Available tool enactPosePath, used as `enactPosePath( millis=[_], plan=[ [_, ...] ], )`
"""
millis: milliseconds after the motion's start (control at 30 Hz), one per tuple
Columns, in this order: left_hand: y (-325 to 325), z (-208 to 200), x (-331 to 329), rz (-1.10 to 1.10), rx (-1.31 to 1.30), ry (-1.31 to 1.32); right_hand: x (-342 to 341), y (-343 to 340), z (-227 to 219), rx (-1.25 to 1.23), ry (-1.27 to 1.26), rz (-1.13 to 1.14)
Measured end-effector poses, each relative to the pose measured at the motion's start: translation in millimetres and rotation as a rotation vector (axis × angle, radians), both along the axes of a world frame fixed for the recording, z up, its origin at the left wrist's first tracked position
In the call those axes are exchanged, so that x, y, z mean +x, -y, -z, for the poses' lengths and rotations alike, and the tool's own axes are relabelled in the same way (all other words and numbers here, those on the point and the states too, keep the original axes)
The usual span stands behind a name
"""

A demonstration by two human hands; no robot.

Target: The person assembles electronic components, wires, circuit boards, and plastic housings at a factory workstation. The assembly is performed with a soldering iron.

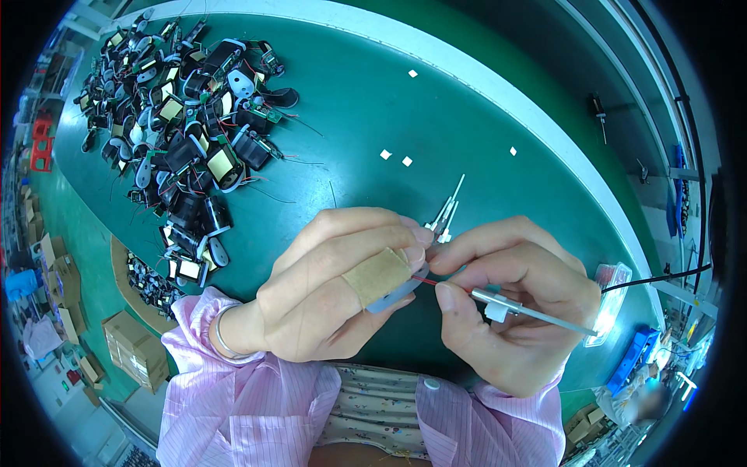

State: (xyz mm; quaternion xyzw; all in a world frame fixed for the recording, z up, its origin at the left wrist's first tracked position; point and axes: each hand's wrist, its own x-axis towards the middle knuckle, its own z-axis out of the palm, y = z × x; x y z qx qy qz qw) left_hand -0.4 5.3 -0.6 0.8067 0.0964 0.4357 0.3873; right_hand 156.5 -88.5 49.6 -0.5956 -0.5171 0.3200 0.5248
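Note:
My left hand [334, 292] is closed around a small unit, mostly hidden by the fingers; its grey-blue edge [391, 297] shows below them. A tan patch [377, 278] lies across one finger. Thin red wire [424, 280] runs from the left fingertips toward my right hand [517, 300]. The right fingers are curled around a slim metal rod part [537, 315] with a white plastic fitting [496, 311], its shaft pointing right. Just beyond the fingertips, similar slender metal and white parts [446, 219] lie on the green table.
A large heap of black wired units [187, 140] covers the table's left side. Small white squares [407, 161] are scattered at the middle. At the right edge sit a clear plastic box [611, 300] and a blue bin [632, 358]. Cartons [136, 350] stand on the floor at left.

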Motion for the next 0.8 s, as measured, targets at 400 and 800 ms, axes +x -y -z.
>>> enactPosePath(
  millis=[400, 800],
  plan=[
    [-2.5, 2.1, 0.9, 0.029, 0.052, 0.029, 1.9, -2.1, -11.5, 0.027, 0.195, -0.048],
    [-16.0, -3.9, -9.6, 0.165, -0.133, -0.178, 5.1, -7.4, -11.9, 0.025, 0.405, -0.061]
  ],
)
